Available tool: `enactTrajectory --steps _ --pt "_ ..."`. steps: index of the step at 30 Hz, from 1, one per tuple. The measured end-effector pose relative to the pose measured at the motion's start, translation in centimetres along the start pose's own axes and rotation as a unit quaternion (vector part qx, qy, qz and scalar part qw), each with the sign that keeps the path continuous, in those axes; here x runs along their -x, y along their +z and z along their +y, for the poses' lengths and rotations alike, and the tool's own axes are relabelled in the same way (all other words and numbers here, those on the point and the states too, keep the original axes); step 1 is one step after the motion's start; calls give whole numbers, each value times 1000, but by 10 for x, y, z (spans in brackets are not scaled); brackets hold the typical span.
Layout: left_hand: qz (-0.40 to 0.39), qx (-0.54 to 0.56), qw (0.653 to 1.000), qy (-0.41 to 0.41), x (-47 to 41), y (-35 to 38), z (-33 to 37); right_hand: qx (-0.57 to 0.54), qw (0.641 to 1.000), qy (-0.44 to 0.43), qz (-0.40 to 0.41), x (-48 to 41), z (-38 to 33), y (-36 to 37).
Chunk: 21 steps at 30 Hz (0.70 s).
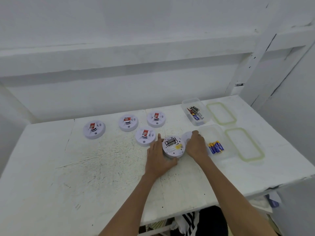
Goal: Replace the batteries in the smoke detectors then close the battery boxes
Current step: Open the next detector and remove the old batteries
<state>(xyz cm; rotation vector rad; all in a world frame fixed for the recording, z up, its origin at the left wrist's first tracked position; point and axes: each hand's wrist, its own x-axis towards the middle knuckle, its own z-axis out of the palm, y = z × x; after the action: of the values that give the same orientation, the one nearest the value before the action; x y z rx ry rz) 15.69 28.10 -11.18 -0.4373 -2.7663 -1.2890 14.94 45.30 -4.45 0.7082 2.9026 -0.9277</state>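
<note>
blue batteries, lettering ending "CELL", all other print too small to read

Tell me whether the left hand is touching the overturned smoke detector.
Touching. The head view shows the left hand cupping the left rim of the overturned smoke detector, with its thumb against the near edge and no gap.
</note>
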Motion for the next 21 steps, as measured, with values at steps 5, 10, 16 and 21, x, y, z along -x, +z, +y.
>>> enactTrajectory --steps 5,10,16,21 --pt "14 8 1000 12 1 3 -3 98 994 -44 10 11 -1 10" --pt "17 28 999 15 3 2 1 129 985 -104 44 15 -3 14" --pt "11 -41 997 67 2 1 -2 52 994 -78 48 22 -8 4" --pt "-7 -77 994 80 3 1 -1 18 998 -56 30 19 0 -3"
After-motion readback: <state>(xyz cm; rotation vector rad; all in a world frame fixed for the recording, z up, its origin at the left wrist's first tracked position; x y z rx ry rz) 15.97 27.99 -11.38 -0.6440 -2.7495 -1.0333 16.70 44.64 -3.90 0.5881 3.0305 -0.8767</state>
